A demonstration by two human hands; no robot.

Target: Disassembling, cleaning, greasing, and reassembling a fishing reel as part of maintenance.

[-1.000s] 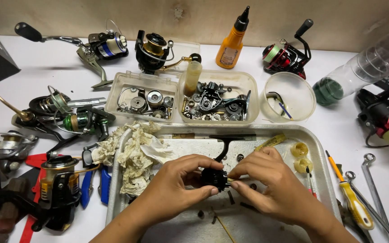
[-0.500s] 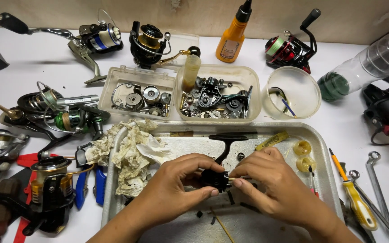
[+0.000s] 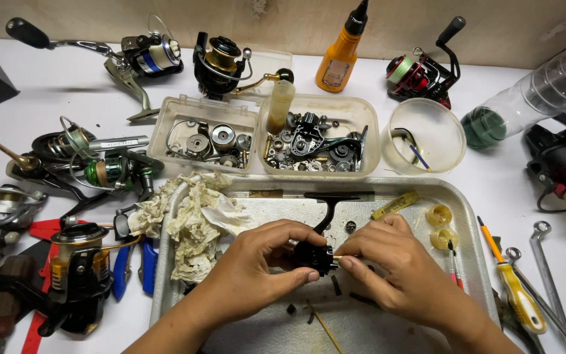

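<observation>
The black reel body (image 3: 314, 254) sits between both hands over the middle of the metal tray (image 3: 473, 216), just as it did a second ago; it has hardly moved, and the main difference is that the view has drifted slightly. That steadiness suggests fine work on one spot of the reel, not a regrip. Its black stem (image 3: 335, 196) rises from the body toward the far rim of the tray and ends in a flat foot lying crosswise, so the long axis runs from near the person away, tilted a little to the right.

The left hand (image 3: 257, 269) is curled around the body's left side, thumb beneath and fingers above, gripping it firmly. The right hand (image 3: 388, 262) is pinched nearly closed at the body's right side, where a small brass-coloured pin (image 3: 337, 257) shows; whether the fingertips clasp it I cannot tell.

A stained rag (image 3: 194, 226) lies on the tray's left end. Beyond the tray, on the table (image 3: 67, 92), stand two parts boxes (image 3: 263, 134).
</observation>
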